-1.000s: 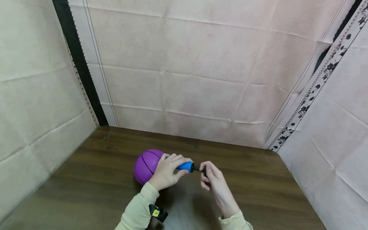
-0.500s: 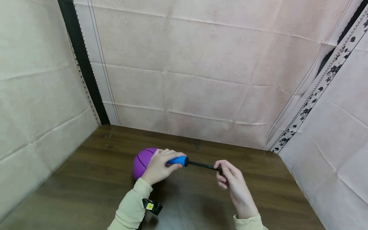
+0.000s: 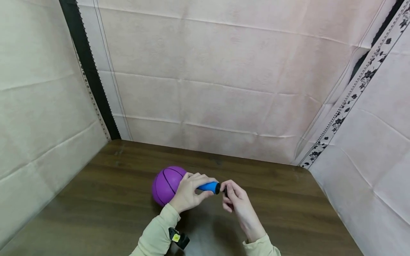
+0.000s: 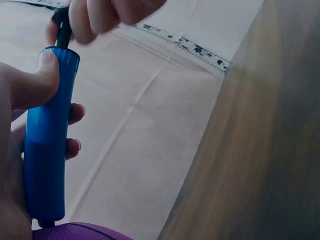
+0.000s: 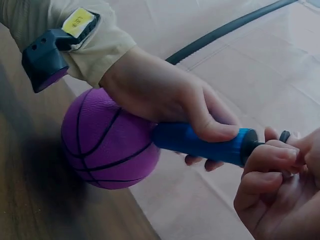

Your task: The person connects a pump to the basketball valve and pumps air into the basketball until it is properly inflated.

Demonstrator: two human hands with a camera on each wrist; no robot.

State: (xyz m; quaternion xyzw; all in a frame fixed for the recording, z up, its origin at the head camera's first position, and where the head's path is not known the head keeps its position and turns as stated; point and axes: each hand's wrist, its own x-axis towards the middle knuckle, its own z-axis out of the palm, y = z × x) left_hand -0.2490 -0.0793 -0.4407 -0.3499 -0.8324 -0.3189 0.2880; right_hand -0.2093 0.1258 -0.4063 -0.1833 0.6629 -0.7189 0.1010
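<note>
My left hand grips the blue barrel of a hand pump, thumb near its black-capped end. The pump's other end meets a purple basketball with black lines, which sits on the table to the left of that hand. My right hand holds the pump's black handle in curled fingers. Only a short piece of the black rod shows between barrel and handle. In the head view the left hand covers part of the ball and much of the barrel.
The brown wood-grain table lies beneath both hands. Pale creased cloth hangs behind and on both sides, with a floral border strip at the right. A black camera is strapped to the left wrist.
My right hand first drew the handle out to the right, baring a long rod, then pushed it back left to near the barrel. The left hand and ball shifted slightly left, then right.
</note>
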